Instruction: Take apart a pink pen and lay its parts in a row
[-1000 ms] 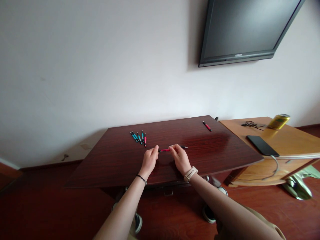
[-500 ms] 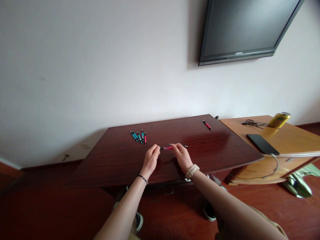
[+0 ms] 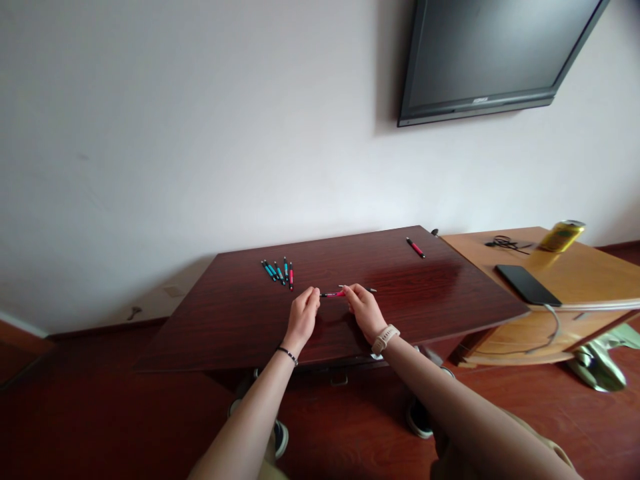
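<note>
Over the front middle of the dark wooden table point(image 3: 235, 320), a red and black pen point(image 3: 332, 294) lies level between my two hands. My left hand point(image 3: 304, 312) is closed on its black left end. The fingers of my right hand point(image 3: 364, 308) pinch the red end. Behind the right fingers shows a thin item with a light tip point(image 3: 373, 290), partly hidden, so its kind is unclear. Beyond my left hand lies a loose fan of several teal pens point(image 3: 279, 271), with a red pen point(image 3: 291, 276) at its right side. Another red pen point(image 3: 415, 247) rests at the back right.
A lighter wooden cabinet point(image 3: 605, 273) adjoins the table's right side. On it are a black phone point(image 3: 527, 285) with a white cable point(image 3: 554, 327), a black cord point(image 3: 505, 243) and a yellow can point(image 3: 564, 236). A television point(image 3: 500, 53) hangs on the wall above.
The view has shifted very slightly. Both hands keep their hold on the red pen in nearly the same place; the pens on the table have not moved.
</note>
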Tool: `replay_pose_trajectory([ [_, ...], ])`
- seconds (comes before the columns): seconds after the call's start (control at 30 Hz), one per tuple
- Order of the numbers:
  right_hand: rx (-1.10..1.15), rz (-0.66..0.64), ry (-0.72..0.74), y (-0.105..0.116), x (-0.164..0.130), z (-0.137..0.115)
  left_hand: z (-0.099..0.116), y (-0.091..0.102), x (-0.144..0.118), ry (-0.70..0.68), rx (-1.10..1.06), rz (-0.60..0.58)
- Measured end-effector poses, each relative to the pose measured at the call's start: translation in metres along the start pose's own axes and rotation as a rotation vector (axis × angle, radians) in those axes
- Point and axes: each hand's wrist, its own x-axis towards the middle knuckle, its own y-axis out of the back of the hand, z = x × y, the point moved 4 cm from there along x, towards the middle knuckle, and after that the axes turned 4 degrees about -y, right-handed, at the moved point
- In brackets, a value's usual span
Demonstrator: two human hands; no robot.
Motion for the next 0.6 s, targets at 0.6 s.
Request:
replay_pose_trajectory([
  [0.6, -0.006, -0.024, -0.032, -0.0005, 0.001, 0.001, -0.0074, -0.0002, 0.0002, 0.039, -0.014, 0.017],
])
